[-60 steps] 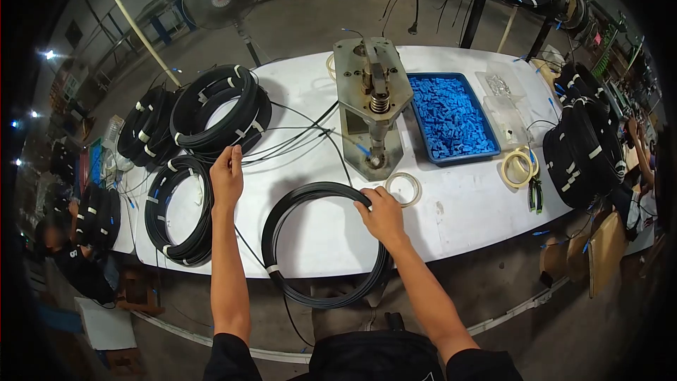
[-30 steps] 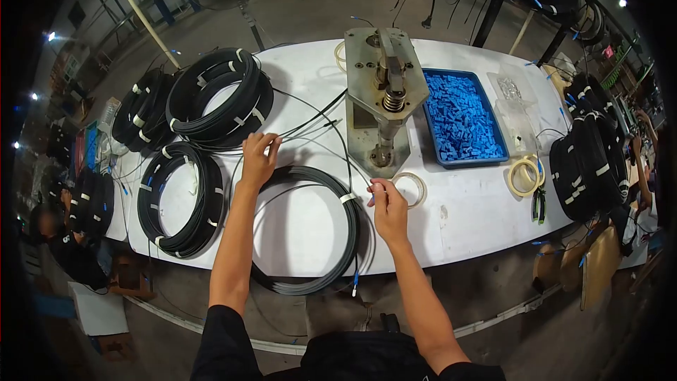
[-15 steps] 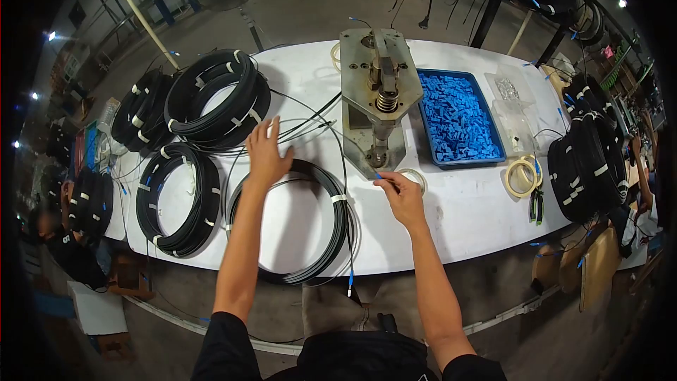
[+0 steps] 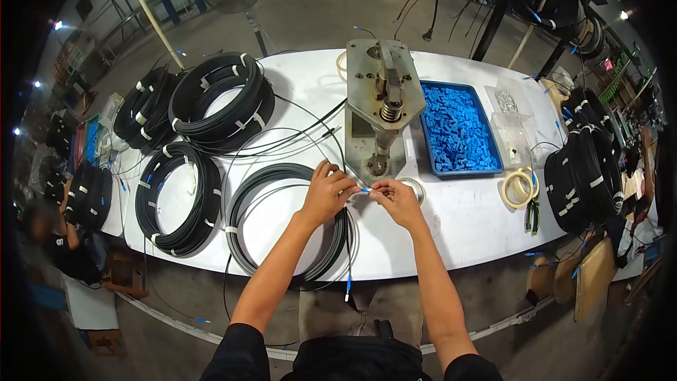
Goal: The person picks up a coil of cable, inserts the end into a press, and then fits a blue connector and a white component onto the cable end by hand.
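Note:
Both my hands meet just in front of the metal hand press (image 4: 384, 88), at a small blue connector (image 4: 364, 190) on a cable end. My left hand (image 4: 328, 194) pinches the cable beside the connector, from the left. From the right, my right hand (image 4: 395, 201) holds the connector between thumb and fingers. A coil of black cable (image 4: 243, 254) lies flat under my left forearm. Its other end, with a blue and white tip (image 4: 348, 288), hangs over the table's front edge. A roll of tape (image 4: 412, 189) sits behind my right hand.
A blue tray (image 4: 460, 130) of small blue parts stands right of the press. Further right are clear containers (image 4: 509, 130), tape rolls (image 4: 519, 188), pliers (image 4: 532, 217) and stacked coils (image 4: 584, 180). More black coils (image 4: 178, 197) stand at left. A person (image 4: 67, 243) is at far left.
My left hand has moved right and down from above the coil to the connector and closed on the cable. My right hand has moved slightly down and left. The view has shifted a little.

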Tool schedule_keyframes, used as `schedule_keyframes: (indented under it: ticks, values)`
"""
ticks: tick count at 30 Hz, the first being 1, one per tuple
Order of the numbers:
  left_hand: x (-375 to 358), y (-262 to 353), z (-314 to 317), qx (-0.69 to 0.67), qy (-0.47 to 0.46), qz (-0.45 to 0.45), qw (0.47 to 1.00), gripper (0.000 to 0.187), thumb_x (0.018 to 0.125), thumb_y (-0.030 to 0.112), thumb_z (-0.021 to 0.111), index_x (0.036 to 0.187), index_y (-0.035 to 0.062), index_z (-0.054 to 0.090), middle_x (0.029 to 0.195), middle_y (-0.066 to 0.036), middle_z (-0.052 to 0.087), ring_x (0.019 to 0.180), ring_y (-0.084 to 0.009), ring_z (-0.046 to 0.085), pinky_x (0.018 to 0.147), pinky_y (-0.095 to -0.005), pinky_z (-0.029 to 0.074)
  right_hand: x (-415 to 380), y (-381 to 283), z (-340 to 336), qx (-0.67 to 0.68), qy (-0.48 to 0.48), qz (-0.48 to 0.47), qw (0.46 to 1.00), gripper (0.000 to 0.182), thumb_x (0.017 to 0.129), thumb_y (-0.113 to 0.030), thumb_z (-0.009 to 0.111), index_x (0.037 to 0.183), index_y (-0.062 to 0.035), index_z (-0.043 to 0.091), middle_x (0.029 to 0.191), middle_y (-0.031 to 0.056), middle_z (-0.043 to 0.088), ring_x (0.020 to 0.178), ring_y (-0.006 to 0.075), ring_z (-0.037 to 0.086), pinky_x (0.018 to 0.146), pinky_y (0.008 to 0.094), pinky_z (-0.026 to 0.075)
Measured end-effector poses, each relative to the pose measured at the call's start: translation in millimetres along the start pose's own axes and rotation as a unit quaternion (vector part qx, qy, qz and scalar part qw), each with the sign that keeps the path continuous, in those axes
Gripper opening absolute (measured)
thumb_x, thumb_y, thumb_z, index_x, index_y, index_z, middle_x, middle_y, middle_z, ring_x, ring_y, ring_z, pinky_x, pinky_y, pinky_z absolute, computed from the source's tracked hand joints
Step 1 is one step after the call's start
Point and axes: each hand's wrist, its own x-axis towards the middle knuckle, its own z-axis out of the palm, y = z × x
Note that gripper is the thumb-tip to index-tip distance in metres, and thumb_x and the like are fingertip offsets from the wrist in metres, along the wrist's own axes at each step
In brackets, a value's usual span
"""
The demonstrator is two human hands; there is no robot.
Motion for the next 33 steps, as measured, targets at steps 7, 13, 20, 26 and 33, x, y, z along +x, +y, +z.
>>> schedule_keyframes:
  ticks: [7, 13, 20, 26, 33]
  values:
    - [10, 14, -2, -0.052, -0.089, -0.073, 0.992, 0.021, 0.085, 0.025, 0.069, 0.101, 0.0119, 0.072, 0.081, -0.008, 0.062, 0.089, -0.0275, 0.055, 0.096, -0.0458, 0.036, 7, 5, -7, 0.052, 0.048, -0.016, 0.997, 0.018, 0.09, -0.007, 0.068, 0.104, 0.0034, 0.067, 0.082, 0.0052, 0.069, 0.071, 0.0102, 0.064, 0.066, 0.023, 0.052]
    - [16, 4, 14, -0.039, -0.073, -0.056, 0.995, 0.017, 0.085, 0.026, 0.07, 0.095, 0.0121, 0.074, 0.079, -0.006, 0.064, 0.088, -0.0269, 0.055, 0.098, -0.0435, 0.033, 9, 19, -15, 0.173, 0.003, -0.012, 0.985, 0.015, 0.094, -0.004, 0.06, 0.104, 0.005, 0.067, 0.085, 0.0108, 0.069, 0.075, 0.014, 0.066, 0.069, 0.0251, 0.054]
    - [19, 11, 8, -0.045, -0.065, -0.094, 0.992, 0.014, 0.086, 0.024, 0.07, 0.097, 0.0164, 0.073, 0.081, -0.003, 0.064, 0.091, -0.0232, 0.055, 0.092, -0.0425, 0.033, 7, 14, -22, 0.183, 0.091, -0.006, 0.979, 0.011, 0.093, -0.006, 0.062, 0.096, 0.004, 0.066, 0.084, 0.0113, 0.07, 0.075, 0.0141, 0.067, 0.068, 0.0257, 0.054]
    - [19, 4, 12, 0.032, 0.004, -0.036, 0.999, 0.013, 0.09, 0.023, 0.064, 0.094, 0.0117, 0.068, 0.092, -0.004, 0.064, 0.1, -0.0255, 0.055, 0.09, -0.0437, 0.035, 10, 6, -28, -0.122, 0.128, -0.119, 0.977, 0.011, 0.088, -0.009, 0.067, 0.096, -0.0017, 0.067, 0.074, 0.0068, 0.069, 0.066, 0.0117, 0.065, 0.062, 0.0257, 0.048]
    - [19, 0, 13, 0.03, 0.003, -0.075, 0.997, 0.014, 0.089, 0.022, 0.064, 0.095, 0.0124, 0.071, 0.083, -0.003, 0.062, 0.09, -0.0238, 0.054, 0.081, -0.0393, 0.036, 28, 21, -29, -0.14, 0.158, -0.112, 0.971, 0.011, 0.09, -0.01, 0.066, 0.096, -0.0017, 0.068, 0.079, 0.0057, 0.07, 0.069, 0.0122, 0.064, 0.065, 0.026, 0.048]
